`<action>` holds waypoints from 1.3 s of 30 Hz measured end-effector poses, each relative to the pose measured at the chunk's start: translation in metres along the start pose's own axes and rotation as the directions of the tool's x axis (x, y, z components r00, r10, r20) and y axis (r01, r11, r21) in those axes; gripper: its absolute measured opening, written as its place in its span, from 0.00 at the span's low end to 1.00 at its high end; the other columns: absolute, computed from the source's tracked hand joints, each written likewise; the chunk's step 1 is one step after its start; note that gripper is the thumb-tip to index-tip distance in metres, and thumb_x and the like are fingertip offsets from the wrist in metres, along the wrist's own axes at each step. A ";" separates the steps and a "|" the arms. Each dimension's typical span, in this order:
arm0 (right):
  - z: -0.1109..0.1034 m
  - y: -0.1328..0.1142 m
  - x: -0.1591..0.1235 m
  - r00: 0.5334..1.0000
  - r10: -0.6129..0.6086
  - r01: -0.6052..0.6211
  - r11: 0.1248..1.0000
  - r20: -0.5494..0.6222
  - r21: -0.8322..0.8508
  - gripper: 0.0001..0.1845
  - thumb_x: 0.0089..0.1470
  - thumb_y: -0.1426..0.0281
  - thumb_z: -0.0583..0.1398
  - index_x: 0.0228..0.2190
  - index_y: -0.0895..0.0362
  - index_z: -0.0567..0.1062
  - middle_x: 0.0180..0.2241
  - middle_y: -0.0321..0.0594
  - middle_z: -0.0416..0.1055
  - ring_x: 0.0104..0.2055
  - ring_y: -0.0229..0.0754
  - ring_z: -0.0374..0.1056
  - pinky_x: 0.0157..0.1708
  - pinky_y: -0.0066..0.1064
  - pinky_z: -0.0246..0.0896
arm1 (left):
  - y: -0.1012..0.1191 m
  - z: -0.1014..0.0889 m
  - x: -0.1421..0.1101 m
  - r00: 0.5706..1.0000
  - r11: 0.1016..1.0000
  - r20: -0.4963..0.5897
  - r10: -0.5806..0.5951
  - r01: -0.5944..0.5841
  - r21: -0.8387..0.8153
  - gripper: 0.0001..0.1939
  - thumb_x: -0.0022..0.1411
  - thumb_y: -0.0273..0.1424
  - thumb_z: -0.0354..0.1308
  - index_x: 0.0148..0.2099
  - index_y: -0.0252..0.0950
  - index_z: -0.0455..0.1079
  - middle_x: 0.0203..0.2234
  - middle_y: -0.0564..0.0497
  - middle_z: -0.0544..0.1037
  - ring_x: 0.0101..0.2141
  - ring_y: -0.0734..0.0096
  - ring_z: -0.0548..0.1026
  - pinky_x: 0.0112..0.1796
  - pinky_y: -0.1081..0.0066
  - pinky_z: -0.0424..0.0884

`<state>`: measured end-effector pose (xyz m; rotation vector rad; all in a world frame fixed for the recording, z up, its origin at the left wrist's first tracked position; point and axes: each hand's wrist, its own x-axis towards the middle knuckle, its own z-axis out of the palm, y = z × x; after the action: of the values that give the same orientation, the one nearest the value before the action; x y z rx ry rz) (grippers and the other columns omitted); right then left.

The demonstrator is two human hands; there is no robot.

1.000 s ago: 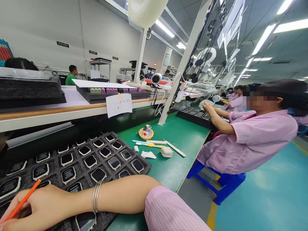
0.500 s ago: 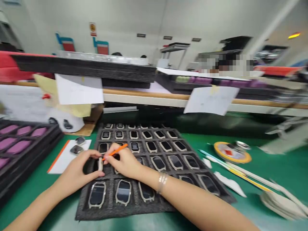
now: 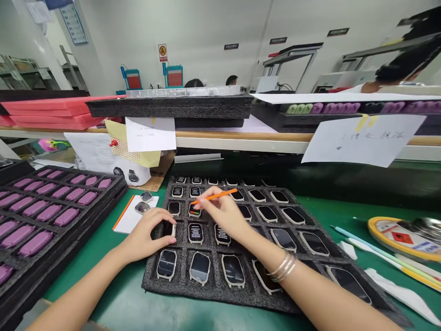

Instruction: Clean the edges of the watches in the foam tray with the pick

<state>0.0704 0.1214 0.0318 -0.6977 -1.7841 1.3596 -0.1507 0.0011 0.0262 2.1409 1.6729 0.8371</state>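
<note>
A black foam tray (image 3: pixel 237 298) holds rows of square smartwatch cases with pale frames. My left hand (image 3: pixel 148 234) grips a watch case (image 3: pixel 169 229) by its edges, thumb and fingers on its sides, at the tray's left edge. In my right hand (image 3: pixel 225 214) is a thin orange stick (image 3: pixel 220 195), pinched and slanting down to the left. Its tip is at the top of a watch (image 3: pixel 195 210) whose screen shows coloured marks; whether it touches, I cannot tell. Lines of white text light the watch (image 3: pixel 195 233) below that one.
On the left stands a foam tray of purple-wrapped pieces (image 3: pixel 66 217). Two round-cornered watch parts lie on a white pad (image 3: pixel 126 220). At right are a yellow-rimmed round container (image 3: pixel 379 230), swabs or sticks and a white cloth scrap (image 3: pixel 403 294). A shelf (image 3: pixel 220 141) crosses behind.
The view has swung left and steadied. My right hand and the orange stick have moved from beside the left-hand watch case to a watch one row farther back. The left hand stays at its case.
</note>
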 end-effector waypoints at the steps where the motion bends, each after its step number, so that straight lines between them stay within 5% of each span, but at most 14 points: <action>1: -0.009 0.002 0.000 0.999 0.014 -0.014 1.000 -0.035 0.006 0.12 0.57 0.59 0.62 0.32 0.54 0.69 0.31 0.40 0.79 0.38 0.45 0.78 0.45 0.40 0.69 | 0.004 0.000 0.003 0.999 0.999 0.016 0.043 -0.044 0.028 0.13 0.64 0.42 0.61 0.48 0.42 0.73 0.51 0.46 0.75 0.54 0.57 0.71 0.58 0.53 0.64; 5: -0.030 0.017 -0.005 0.992 0.073 -0.070 0.997 -0.102 0.035 0.21 0.51 0.49 0.65 0.30 0.54 0.70 0.27 0.40 0.78 0.33 0.45 0.77 0.40 0.41 0.71 | 0.026 0.012 0.024 0.969 0.972 0.140 0.202 -0.216 0.089 0.12 0.67 0.42 0.58 0.47 0.44 0.76 0.56 0.46 0.72 0.59 0.55 0.66 0.60 0.52 0.62; 10: -0.027 0.022 -0.014 0.992 0.096 -0.090 0.993 -0.082 0.077 0.22 0.51 0.47 0.64 0.31 0.54 0.69 0.28 0.39 0.77 0.33 0.43 0.76 0.39 0.38 0.72 | 0.035 0.030 0.040 0.936 0.929 0.190 0.295 -0.328 0.172 0.17 0.63 0.47 0.61 0.48 0.42 0.77 0.61 0.40 0.68 0.66 0.44 0.58 0.62 0.44 0.57; 18: -0.013 0.017 -0.024 0.994 0.098 -0.101 0.993 0.055 0.060 0.18 0.54 0.52 0.65 0.30 0.53 0.70 0.26 0.37 0.76 0.33 0.44 0.76 0.41 0.39 0.71 | 0.019 0.025 0.026 0.959 0.960 0.106 0.261 -0.269 0.071 0.13 0.66 0.41 0.60 0.50 0.44 0.76 0.46 0.47 0.80 0.54 0.58 0.73 0.58 0.54 0.66; 22: -0.012 0.016 -0.027 0.992 0.091 -0.094 0.995 0.090 0.031 0.15 0.56 0.56 0.64 0.29 0.53 0.69 0.26 0.36 0.76 0.34 0.44 0.76 0.43 0.39 0.69 | 0.020 0.027 0.028 0.958 0.960 0.123 0.260 -0.270 0.071 0.12 0.67 0.41 0.59 0.49 0.43 0.75 0.46 0.47 0.79 0.52 0.59 0.74 0.54 0.57 0.68; 28: -0.012 0.016 -0.027 0.990 0.089 -0.092 0.995 0.112 0.025 0.12 0.57 0.60 0.63 0.29 0.53 0.70 0.26 0.37 0.76 0.35 0.44 0.76 0.45 0.39 0.67 | 0.024 0.028 0.026 0.996 0.998 0.060 0.066 -0.066 0.002 0.22 0.60 0.42 0.66 0.54 0.41 0.69 0.49 0.46 0.78 0.50 0.58 0.76 0.51 0.58 0.73; 39: -0.006 0.018 -0.021 0.995 0.069 -0.072 0.997 0.074 0.035 0.14 0.56 0.59 0.64 0.29 0.53 0.67 0.24 0.33 0.76 0.32 0.43 0.77 0.41 0.37 0.69 | -0.008 0.037 0.027 0.992 0.989 -0.050 0.113 -0.108 0.106 0.23 0.59 0.46 0.65 0.55 0.47 0.72 0.49 0.51 0.81 0.48 0.59 0.80 0.49 0.64 0.78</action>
<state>0.0866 0.1127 0.0103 -0.7048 -1.8006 1.4786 -0.1309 0.0330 -0.0006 2.3188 1.6710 0.8659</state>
